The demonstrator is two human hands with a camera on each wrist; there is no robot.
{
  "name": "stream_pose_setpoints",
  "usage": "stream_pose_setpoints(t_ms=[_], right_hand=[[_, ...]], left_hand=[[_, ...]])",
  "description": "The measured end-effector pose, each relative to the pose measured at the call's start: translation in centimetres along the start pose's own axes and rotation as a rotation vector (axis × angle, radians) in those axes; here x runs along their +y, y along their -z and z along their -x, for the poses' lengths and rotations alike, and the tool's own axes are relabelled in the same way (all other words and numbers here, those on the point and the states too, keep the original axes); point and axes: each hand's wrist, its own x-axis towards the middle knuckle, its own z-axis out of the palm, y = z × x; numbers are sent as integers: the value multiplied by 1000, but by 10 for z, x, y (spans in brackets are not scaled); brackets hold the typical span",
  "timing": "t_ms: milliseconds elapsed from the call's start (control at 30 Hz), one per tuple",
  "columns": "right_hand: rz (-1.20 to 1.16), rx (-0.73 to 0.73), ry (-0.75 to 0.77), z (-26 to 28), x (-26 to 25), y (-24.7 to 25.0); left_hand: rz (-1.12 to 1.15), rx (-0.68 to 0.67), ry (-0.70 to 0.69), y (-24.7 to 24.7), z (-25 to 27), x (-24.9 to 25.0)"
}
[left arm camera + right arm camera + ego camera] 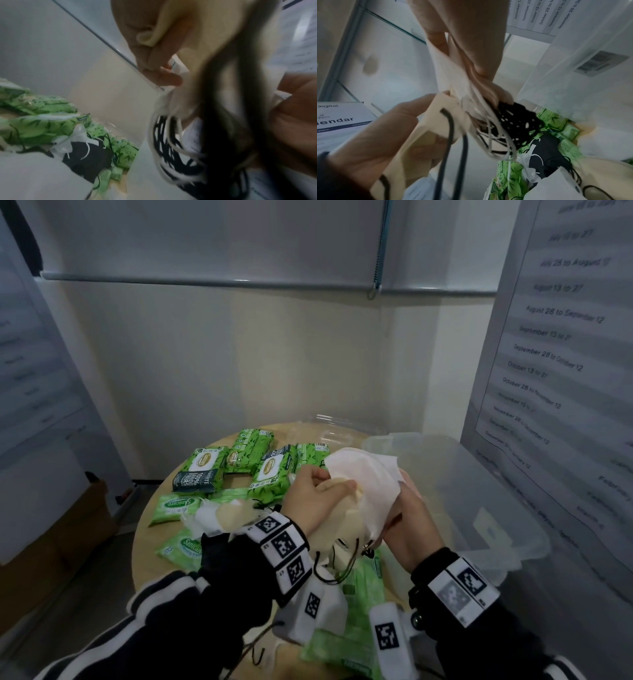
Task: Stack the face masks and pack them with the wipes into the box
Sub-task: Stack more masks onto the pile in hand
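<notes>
Above the round table I hold a small stack of face masks upright between both hands. A white mask [364,474] faces outward, with a beige mask [344,522] against it. My left hand [322,491] pinches the beige mask [171,27] at its upper edge. On the other side, my right hand [406,510] grips the white mask [450,70], its fingers [471,54] curled round the edge. Black and white ear loops [513,124] dangle below. More masks [219,517] lie on the table among green wipes packs [202,467]. The clear plastic box [479,474] stands at the right.
A clear lid [329,429] lies at the back of the table [147,542]. Several wipes packs [342,635] sit near the front edge under my wrists. A black mask [544,155] lies among them. Wall posters [565,337] stand close behind the box.
</notes>
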Motion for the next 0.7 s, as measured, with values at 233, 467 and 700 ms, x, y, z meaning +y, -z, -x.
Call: stream_pose_setpoints(t_ms=[233,467,700], right_hand=[[-23,34,-89,0,1,-2],[-68,87,-132,-3,-2,-5],[-91,119,-169,-3,-4,-5]], left_hand=[[47,-21,-203,10,-2,11],[-49,168,-354,13,-1,2],[164,154,-383,15,3,5]])
